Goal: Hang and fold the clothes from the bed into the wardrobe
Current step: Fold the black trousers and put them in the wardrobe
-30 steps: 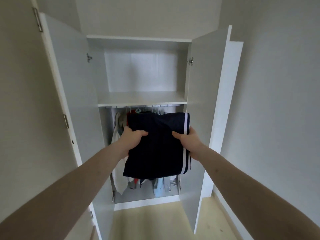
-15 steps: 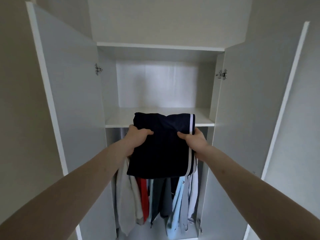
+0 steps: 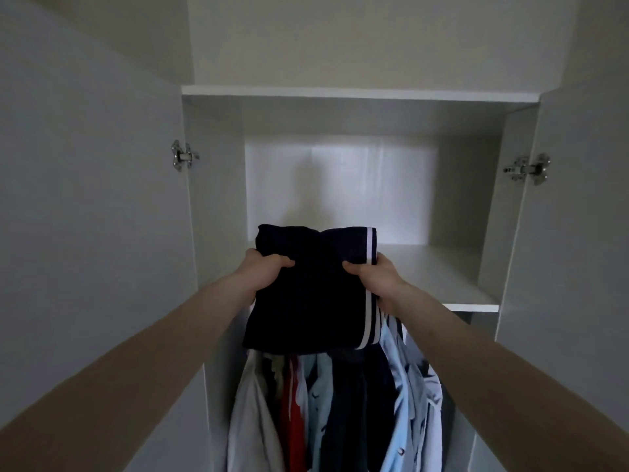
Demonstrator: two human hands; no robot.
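While both arms reach forward, the left hand (image 3: 263, 272) and the right hand (image 3: 376, 279) each pinch one side of a folded navy garment (image 3: 311, 301) with white stripes, thumbs on top. It is held at the front edge of the wardrobe shelf (image 3: 439, 277), above hanging shirts (image 3: 405, 396).

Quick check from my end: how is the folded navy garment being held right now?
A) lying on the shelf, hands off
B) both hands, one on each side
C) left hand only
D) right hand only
B: the left hand and right hand each grip a side of the folded navy garment, held up in front of the shelf.
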